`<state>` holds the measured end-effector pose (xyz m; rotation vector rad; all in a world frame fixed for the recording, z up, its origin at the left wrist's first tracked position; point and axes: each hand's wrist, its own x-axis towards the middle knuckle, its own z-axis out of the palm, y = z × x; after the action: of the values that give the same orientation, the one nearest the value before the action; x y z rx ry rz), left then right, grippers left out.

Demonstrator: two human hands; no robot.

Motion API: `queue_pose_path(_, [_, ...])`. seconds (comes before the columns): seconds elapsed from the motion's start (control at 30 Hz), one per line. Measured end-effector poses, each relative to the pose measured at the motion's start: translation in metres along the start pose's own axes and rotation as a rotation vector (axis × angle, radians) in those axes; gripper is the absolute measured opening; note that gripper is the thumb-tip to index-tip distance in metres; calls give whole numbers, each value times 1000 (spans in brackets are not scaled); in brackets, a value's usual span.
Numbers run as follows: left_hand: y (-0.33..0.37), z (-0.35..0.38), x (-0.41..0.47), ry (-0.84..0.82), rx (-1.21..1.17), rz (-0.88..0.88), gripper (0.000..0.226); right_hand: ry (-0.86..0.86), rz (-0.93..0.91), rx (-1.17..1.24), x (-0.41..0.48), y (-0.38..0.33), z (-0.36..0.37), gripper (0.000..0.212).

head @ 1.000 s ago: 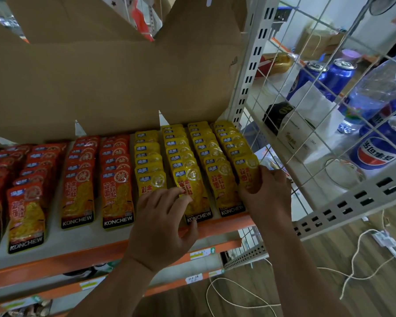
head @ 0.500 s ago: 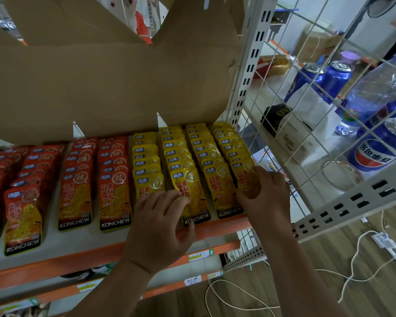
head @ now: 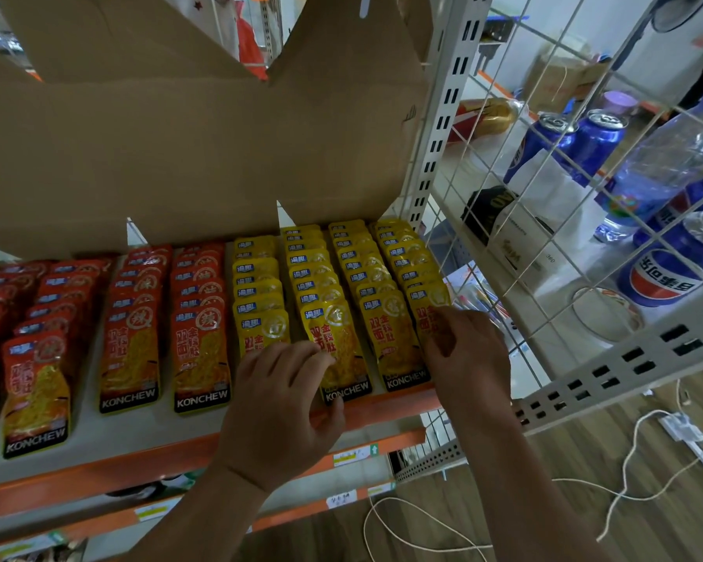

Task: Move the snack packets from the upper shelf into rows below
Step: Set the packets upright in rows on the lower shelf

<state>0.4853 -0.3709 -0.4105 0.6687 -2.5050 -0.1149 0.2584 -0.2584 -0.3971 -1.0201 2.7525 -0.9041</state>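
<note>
Packet rows point(head: 341, 277): 4 yellow; L hand point(head: 281, 399) fingers point(head: 285, 354) loose on front packet point(head: 260, 330) (R hand point(head: 467, 358) clamped on end packet point(head: 427, 306))

Store racking in dim light.
A white slotted upright point(head: 443, 127) is rising at one o'clock beside a wire grid panel point(head: 544, 221); a cord point(head: 626, 472) is trailing over wood floor point(head: 565, 517) at five.
</note>
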Motion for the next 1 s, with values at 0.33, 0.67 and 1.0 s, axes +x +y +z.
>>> queue_pose_path(0.33, [-1, 1, -1, -15, 3, -14, 42, 22, 8, -23, 0, 0, 3, 46])
queue_pose_path(0.67, [0, 0, -1, -17, 0, -12, 41, 14, 38, 5, -1, -1, 0, 55])
queue_pose_path(1.0, [-2, 2, -1, -20, -1, -10, 42, -2, 33, -34, 2, -1, 1, 54])
